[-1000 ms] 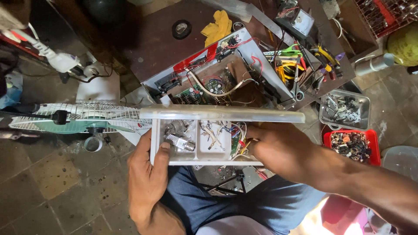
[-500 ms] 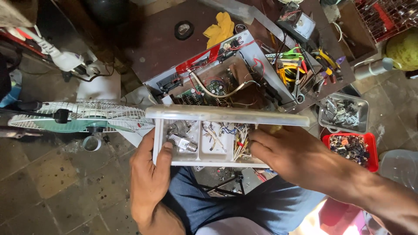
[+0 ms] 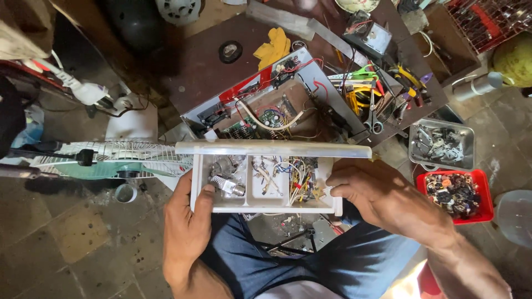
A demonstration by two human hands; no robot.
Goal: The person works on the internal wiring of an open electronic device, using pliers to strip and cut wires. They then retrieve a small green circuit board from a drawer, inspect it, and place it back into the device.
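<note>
Tray [image 3: 266,206] of small electrical parts, held with both hands above our lap.

Our left hand [image 3: 185,232] closes its grip on the left wall, thumb inside near a metal bulb base [image 3: 226,185]; our right hand [image 3: 382,196] closes on the right end, fingers beside the wire pieces [image 3: 302,182]. Compared with a second ago the tray sits slightly lower and steadier. Beyond the grip, an opened device [image 3: 266,105] lies on the tabletop [image 3: 194,66].

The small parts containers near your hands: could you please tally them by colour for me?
White compartment tray, held by left hand and right hand: 1
Red tray of small parts: 1
Silver metal tray of hardware: 1
Total: 3
</note>
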